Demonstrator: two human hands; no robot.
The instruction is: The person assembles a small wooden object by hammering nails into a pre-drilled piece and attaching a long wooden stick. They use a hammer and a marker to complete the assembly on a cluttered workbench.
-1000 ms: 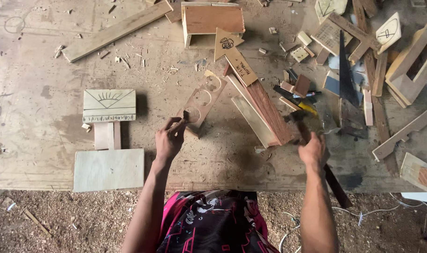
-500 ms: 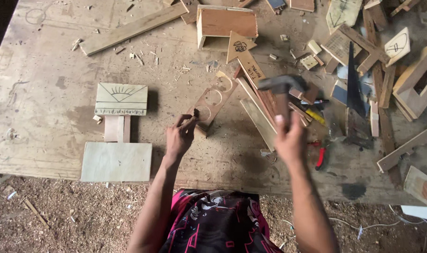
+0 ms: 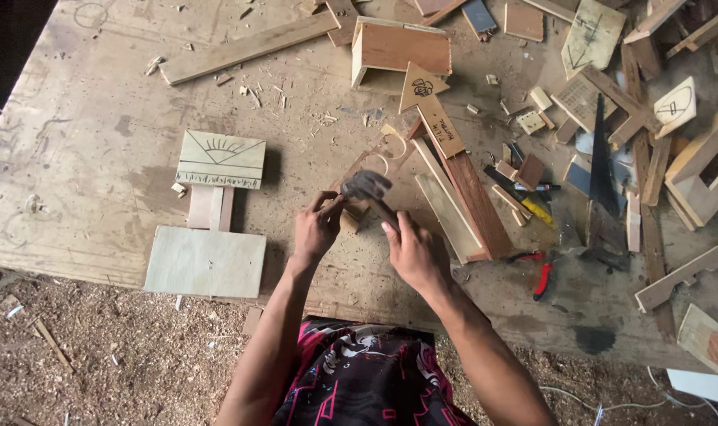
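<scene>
Dull grey metal hammer head (image 3: pixel 366 184); raw matt wood cutout piece (image 3: pixel 374 162); worn, stained plywood table (image 3: pixel 83 158); smooth pale board (image 3: pixel 206 261).

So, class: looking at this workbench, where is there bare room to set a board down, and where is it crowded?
Bare patches: the bench's left part, between the long plank and the sun-carved panel; also the near edge right of the right hand, below the red pliers. Crowded: the right side, round the handsaw and scrap offcuts.

A worn plywood workbench (image 3: pixel 75 158) carries a pale square board (image 3: pixel 206 261) left of the left hand (image 3: pixel 317 229), an open wooden box (image 3: pixel 398 47) beyond it, and red-handled pliers (image 3: pixel 536 272) right of the right hand (image 3: pixel 412 252).
</scene>
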